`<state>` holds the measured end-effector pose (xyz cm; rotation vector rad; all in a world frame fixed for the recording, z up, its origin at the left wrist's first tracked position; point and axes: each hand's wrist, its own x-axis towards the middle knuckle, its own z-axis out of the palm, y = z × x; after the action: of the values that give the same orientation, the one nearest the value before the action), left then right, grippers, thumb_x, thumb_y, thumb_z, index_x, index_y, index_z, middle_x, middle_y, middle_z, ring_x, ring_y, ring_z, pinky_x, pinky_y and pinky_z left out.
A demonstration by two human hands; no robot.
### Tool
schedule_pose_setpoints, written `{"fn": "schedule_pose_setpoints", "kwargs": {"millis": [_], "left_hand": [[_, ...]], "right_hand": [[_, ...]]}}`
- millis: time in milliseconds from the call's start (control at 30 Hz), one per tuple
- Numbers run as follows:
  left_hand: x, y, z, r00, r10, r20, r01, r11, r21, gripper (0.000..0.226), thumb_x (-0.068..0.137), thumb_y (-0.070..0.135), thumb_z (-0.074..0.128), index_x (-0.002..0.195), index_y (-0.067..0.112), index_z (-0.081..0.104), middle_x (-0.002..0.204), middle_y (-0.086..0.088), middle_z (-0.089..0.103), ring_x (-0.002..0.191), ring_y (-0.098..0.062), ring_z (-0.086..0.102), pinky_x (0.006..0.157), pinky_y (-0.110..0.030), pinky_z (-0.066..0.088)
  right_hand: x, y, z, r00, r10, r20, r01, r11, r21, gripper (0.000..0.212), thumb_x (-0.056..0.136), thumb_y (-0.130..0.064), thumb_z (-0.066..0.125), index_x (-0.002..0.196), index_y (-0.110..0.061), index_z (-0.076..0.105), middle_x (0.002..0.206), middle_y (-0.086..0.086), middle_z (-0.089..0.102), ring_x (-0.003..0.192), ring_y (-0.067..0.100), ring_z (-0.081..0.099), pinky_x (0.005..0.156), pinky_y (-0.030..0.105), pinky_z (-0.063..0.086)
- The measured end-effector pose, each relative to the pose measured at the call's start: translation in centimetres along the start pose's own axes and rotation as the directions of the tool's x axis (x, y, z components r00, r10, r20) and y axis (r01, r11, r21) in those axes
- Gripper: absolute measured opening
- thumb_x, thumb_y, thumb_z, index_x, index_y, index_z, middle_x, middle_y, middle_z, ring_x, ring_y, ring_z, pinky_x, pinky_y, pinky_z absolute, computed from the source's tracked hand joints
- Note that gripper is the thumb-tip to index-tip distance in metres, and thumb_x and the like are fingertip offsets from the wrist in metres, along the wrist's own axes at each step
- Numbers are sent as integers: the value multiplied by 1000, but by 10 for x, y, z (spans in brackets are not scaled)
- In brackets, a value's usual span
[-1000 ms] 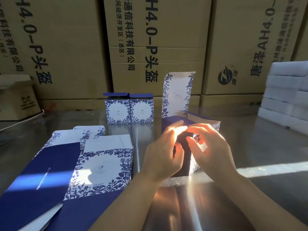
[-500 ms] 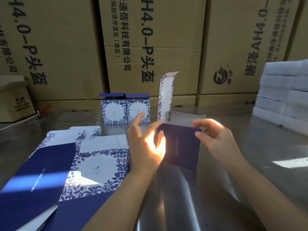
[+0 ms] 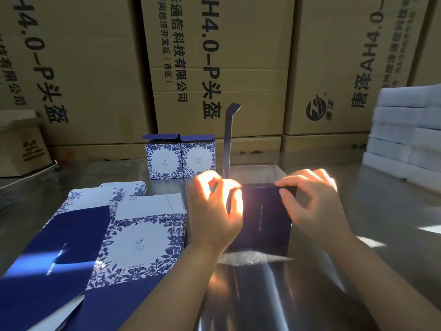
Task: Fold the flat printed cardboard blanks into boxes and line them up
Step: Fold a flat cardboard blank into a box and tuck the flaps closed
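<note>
Two bare forearms reach in from the near edge over a shiny metal table (image 3: 386, 211) streaked with low sunlight. On the near left lie overlapping flat blanks (image 3: 140, 244), unfolded, printed with blue flowers round a white panel and joined to plain dark blue panels. One dark blue panel spreads to the left edge of the view. Just right of them, in the middle of the table, stands a half-folded box (image 3: 265, 218), its dark blue side facing the viewer and its top open, so that the pale inner walls show. The left hand (image 3: 214, 211) is at the box's upper left corner, fingers curled against that edge. Bright glare washes over the fingers, so the exact grip is hard to make out, but they appear to pinch the card. The right hand (image 3: 315, 204) is at the upper right corner, with forefinger and thumb pinching the near top rim and the other fingers loosely bent. A tall flap (image 3: 228, 139) rises upright from the box's far left side, seen almost edge-on, with its tip bent over to the right. Farther back and to the left, two finished boxes (image 3: 180, 158) stand touching side by side, floral fronts toward the viewer and lids closed. Behind everything rises a wall of big brown shipping cartons (image 3: 250, 56) with black printed characters. A small brown carton (image 3: 19, 144) sits at far left, and white foam blocks (image 3: 405, 134) are stacked at far right.
</note>
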<state>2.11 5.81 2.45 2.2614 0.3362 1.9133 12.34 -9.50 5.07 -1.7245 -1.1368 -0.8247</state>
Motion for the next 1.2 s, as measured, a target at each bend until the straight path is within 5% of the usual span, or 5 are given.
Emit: {"fn": "schedule_pose_setpoints", "kwargs": {"millis": [167,300,1200], "left_hand": [[3,4,-4,994,107,-16,-107,994,-30,17,83,23,54,81,15,69,107,0,36,97,-18,40,84,-35,41],[4,10,-6,983,182,-33,-183,983,-18,18,82,20,54,79,12,70,105,0,37,95,-17,40,88,-25,32],[1,15,-4,971,240,-10,-240,971,5,19,87,23,57,83,11,72,109,-1,38,96,-18,39,88,-24,34]], "right_hand": [[-6,-6,11,965,-216,-149,178,956,-232,19,82,-31,60,85,-21,76,85,-6,66,87,15,45,84,29,24],[-8,-11,14,957,-228,-179,186,956,-225,20,86,-28,56,85,-23,76,84,-6,66,85,15,44,83,29,24],[-9,-23,17,974,-199,-105,168,954,-247,17,84,-30,54,82,-28,71,85,-8,58,87,14,40,81,25,17]]}}
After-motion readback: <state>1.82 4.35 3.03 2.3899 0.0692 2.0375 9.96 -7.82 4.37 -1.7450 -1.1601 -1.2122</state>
